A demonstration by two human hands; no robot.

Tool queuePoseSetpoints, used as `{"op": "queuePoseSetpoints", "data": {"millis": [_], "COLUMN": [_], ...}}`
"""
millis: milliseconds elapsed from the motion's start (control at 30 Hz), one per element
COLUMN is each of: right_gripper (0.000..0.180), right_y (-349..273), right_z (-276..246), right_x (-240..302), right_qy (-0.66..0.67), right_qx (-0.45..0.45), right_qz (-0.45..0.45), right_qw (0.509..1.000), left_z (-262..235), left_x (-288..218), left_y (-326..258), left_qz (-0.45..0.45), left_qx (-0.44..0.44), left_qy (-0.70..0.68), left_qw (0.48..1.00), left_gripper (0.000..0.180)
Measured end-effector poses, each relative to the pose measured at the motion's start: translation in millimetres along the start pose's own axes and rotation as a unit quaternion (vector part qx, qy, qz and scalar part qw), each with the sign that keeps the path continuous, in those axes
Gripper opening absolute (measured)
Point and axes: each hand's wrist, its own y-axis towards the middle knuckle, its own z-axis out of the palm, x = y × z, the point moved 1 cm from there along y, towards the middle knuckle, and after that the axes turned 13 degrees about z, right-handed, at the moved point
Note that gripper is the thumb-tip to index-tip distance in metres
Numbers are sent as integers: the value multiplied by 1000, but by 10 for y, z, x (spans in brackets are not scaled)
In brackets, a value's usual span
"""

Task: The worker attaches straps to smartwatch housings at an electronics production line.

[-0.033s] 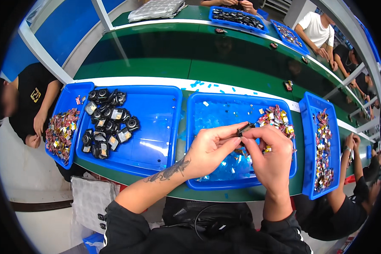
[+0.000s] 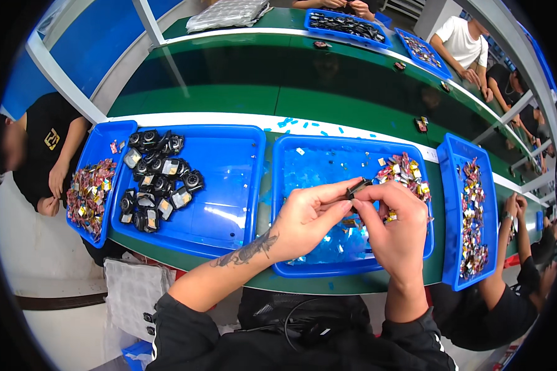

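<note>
Over the middle blue tray [image 2: 328,271], both of my hands hold a small black plastic part [image 2: 356,187] at their fingertips. My left hand [image 2: 309,216] pinches it from the left, with the thumb below and the index finger above. My right hand [image 2: 397,226] is closed on its right side, thumb and index finger pressed together. The fingers cover most of the part, so its exact kind is hidden. Beneath and behind my right hand lies a heap of small components [image 2: 405,172] in pink, silver and yellow wrapping. Blue film scraps [image 2: 309,167] cover much of that tray's bottom.
To the left, a blue tray [image 2: 229,238] holds several black round-faced device housings [image 2: 158,170]. Narrower blue trays with small components stand at the far left [image 2: 130,127] and right [image 2: 452,272]. A green conveyor belt [image 2: 229,74] runs beyond; co-workers sit around.
</note>
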Motion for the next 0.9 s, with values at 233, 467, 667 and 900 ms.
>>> {"op": "queuePoseSetpoints", "data": {"millis": [233, 467, 667, 900], "right_gripper": [23, 28, 22, 20], "right_y": [-43, -18, -274, -213], "right_z": [-54, -33, 3, -132], "right_x": [17, -178, -360, -351], "right_qy": [-20, 278, 369, 481], "right_qx": [-29, -12, 124, 192], "right_qz": [21, 118, 240, 235], "right_qw": [999, 953, 889, 823], "left_z": [3, 36, 13, 14], "left_x": [-42, -88, -85, -174], "left_y": [-2, 16, 32, 49], "left_qz": [-14, -2, 61, 177], "left_qx": [29, -47, -46, 110], "left_qy": [31, -14, 40, 321], "left_qw": [999, 999, 996, 924], "left_gripper": [39, 38, 29, 33]}}
